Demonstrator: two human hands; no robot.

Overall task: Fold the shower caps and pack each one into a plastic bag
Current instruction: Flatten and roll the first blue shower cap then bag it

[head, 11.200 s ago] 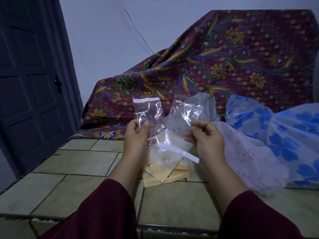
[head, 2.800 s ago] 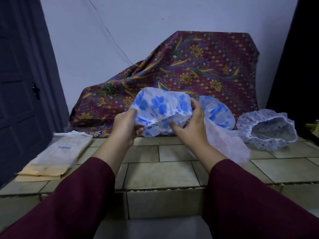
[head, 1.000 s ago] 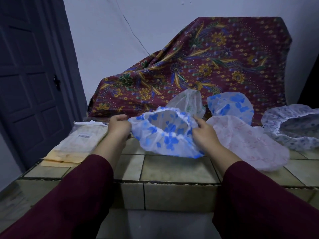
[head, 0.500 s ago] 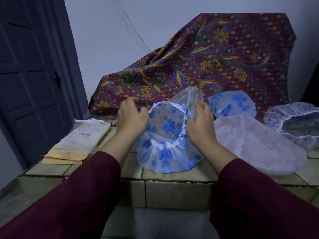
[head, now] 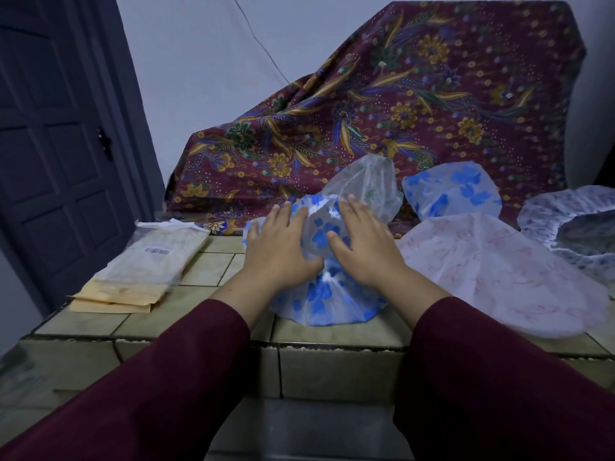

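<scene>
Left hand (head: 278, 247): fingers straight and spread, pressing flat on the blue-flowered shower cap (head: 324, 296).
Right hand (head: 364, 246): likewise flat, fingers apart, on the same cap.
Blue-flowered shower cap: centre of frame, flattened on the tiled table (head: 336, 332) near its front edge.
Plastic bags (head: 151, 261): stacked at centre left on the table; contents cannot be told.
Other caps: pink-patterned cap (head: 499, 277) just right.

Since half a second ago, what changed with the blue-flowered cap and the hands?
Both hands let go of the rim: the left hand and right hand now press flat on the blue-flowered cap, lowered onto the tiled counter. The plastic bag stack and pink cap stayed put.
</scene>
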